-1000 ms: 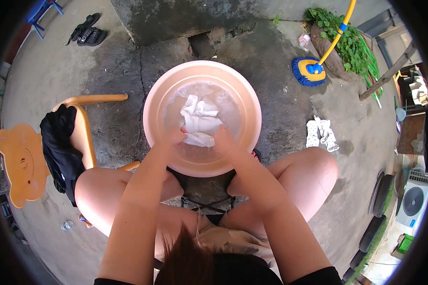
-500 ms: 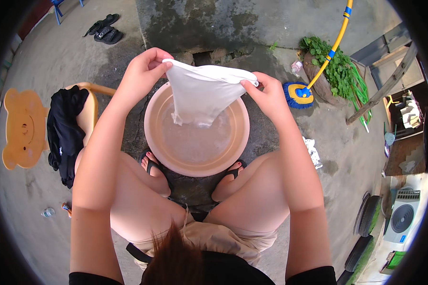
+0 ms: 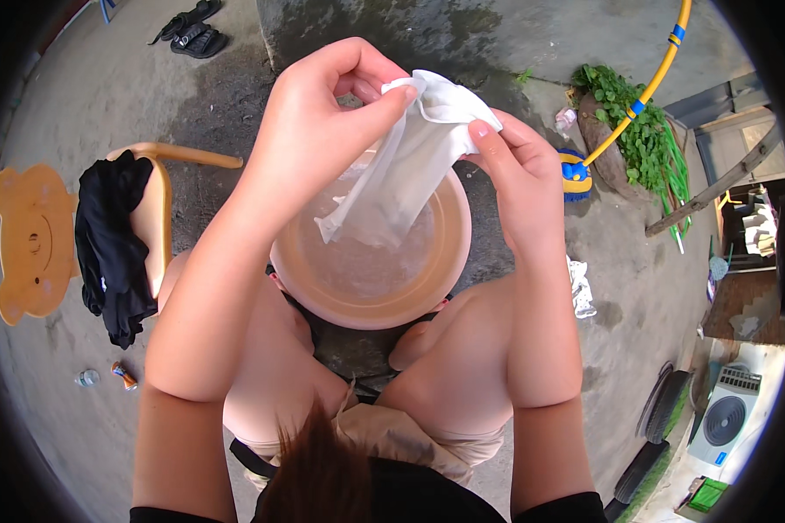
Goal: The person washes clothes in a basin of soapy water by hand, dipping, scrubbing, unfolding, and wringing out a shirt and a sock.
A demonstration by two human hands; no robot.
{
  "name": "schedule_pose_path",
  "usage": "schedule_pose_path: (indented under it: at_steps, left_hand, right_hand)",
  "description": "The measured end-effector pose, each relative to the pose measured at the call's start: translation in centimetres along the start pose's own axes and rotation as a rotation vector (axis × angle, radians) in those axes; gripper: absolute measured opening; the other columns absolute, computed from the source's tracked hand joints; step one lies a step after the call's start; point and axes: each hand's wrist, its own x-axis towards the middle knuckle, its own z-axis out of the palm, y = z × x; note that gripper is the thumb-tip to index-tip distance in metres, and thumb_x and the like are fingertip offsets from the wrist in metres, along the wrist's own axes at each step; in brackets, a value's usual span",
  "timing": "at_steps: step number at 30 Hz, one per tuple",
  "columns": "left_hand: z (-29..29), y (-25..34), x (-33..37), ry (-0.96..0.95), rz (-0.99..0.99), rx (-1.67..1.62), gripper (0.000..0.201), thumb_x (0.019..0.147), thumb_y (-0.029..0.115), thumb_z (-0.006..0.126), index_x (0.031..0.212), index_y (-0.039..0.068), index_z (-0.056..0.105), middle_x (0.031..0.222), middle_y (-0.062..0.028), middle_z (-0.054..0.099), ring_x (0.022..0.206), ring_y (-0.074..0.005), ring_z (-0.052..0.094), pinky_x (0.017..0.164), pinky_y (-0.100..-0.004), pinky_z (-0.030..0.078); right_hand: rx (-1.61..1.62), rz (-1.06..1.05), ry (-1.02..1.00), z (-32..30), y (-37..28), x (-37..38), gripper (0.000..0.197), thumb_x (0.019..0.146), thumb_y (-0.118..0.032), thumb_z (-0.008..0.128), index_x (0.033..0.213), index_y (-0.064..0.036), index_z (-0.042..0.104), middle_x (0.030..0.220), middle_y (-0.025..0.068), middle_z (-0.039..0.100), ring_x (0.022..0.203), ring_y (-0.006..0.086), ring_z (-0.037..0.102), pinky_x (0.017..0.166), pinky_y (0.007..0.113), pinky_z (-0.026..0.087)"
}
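Note:
A thin, wet white cloth garment (image 3: 392, 183) hangs over a round pinkish-tan basin (image 3: 456, 253) on the ground between my feet. My left hand (image 3: 349, 96) pinches one side of its top edge between thumb and fingers. On the other side, my right hand (image 3: 515, 157) grips the same edge, thumb on top. The top is bunched and slightly opened between the two hands. Its lower end reaches down toward the cloudy water (image 3: 358, 277) in the basin; whether it touches the water I cannot tell.
At left stands a tan bear-faced chair (image 3: 35, 244) with black clothing (image 3: 113, 244) over its seat. A yellow-handled brush mop (image 3: 576, 179) lies beyond my right hand, near green plants (image 3: 628, 131). Black sandals (image 3: 198, 41) rest at the far left. A can (image 3: 124, 376) lies nearby left.
Both hands have risen and come closer together, the left moving right. The garment's top edge, stretched wide before, is now gathered and twisted. My head view has shifted slightly.

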Motion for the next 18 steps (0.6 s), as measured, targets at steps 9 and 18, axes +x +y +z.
schedule_pose_path:
  at_steps: [9, 18]
  left_hand:
    - [2.6, 1.6, -0.2, -0.019, 0.299, 0.172, 0.007, 0.079, 0.002, 0.068, 0.084, 0.000, 0.064, 0.080, -0.0033, 0.061, 0.071, -0.0101, 0.060, 0.062, -0.0229, 0.051]
    - [0.2, -0.4, 0.1, -0.042, 0.105, -0.112, 0.023, 0.087, 0.018, 0.064, 0.100, 0.000, 0.062, 0.101, -0.0039, 0.061, 0.092, -0.0115, 0.055, 0.084, -0.0265, 0.044]
  right_hand:
    - [0.091, -0.202, 0.017, 3.1, 0.7, -0.3, 0.030, 0.083, -0.002, 0.064, 0.112, -0.0003, 0.059, 0.103, 0.0032, 0.062, 0.098, 0.0103, 0.059, 0.083, 0.025, 0.047]
    - [0.330, -0.080, 0.039, 0.4, -0.8, -0.3, 0.027, 0.086, -0.002, 0.063, 0.111, 0.0038, 0.057, 0.099, 0.0087, 0.065, 0.090, 0.0126, 0.062, 0.078, 0.027, 0.051]
